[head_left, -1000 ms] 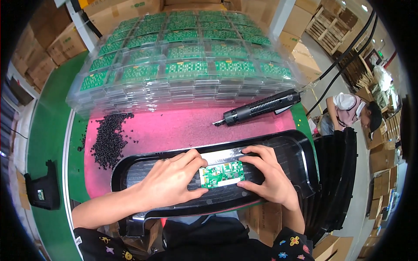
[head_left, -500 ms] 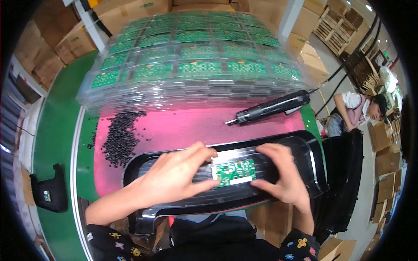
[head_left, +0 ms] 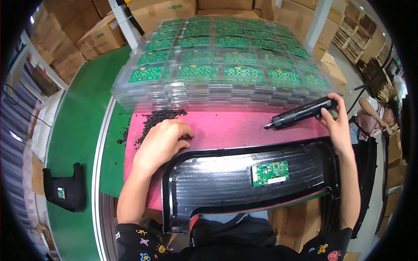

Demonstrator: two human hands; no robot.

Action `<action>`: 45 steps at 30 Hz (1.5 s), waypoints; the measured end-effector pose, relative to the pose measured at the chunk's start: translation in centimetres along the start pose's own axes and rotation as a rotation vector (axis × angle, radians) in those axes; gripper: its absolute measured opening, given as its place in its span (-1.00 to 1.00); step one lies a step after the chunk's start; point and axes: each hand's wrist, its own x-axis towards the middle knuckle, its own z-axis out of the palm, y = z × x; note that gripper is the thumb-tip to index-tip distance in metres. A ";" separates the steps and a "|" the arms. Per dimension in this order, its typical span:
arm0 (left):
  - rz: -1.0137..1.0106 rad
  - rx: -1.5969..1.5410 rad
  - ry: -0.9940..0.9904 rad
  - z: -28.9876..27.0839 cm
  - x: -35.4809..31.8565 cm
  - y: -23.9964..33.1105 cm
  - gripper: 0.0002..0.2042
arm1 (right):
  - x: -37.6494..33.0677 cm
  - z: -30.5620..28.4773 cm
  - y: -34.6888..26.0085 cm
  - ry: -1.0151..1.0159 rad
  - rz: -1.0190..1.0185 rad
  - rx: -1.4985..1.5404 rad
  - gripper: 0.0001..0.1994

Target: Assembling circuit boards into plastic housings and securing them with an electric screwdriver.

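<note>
A long black plastic housing (head_left: 217, 178) lies across the pink mat (head_left: 235, 130) in front of me. A small green circuit board (head_left: 270, 173) sits in its right half. My left hand (head_left: 161, 139) rests on the mat with curled fingers, at the edge of a pile of small black screws (head_left: 152, 122). My right hand (head_left: 337, 122) reaches to the far right and touches the rear end of a black electric screwdriver (head_left: 300, 113) that lies on the mat; I cannot tell whether the fingers close around it.
Stacked clear trays of green circuit boards (head_left: 226, 65) fill the back of the bench. A green belt (head_left: 78, 143) runs on the left, carrying a small black part (head_left: 65, 191). Cardboard boxes (head_left: 96, 35) stand behind. Another person (head_left: 379, 117) works at the far right.
Both hands have left the circuit board in the housing. The left went up-left to the screw pile; the right went up-right to the screwdriver.
</note>
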 end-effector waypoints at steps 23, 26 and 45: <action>0.301 -0.679 -0.055 0.4 1.7 8.5 -0.88 | -8.3 4.0 -9.2 -0.080 -0.485 1.372 -0.34; 0.393 -0.688 -0.102 0.7 1.9 10.7 -0.84 | -10.0 2.7 -10.3 -0.185 -0.579 1.275 -0.44; 0.357 -0.911 -0.229 3.7 2.5 10.7 -0.77 | -10.8 4.1 -10.6 -0.169 -0.663 1.237 -0.52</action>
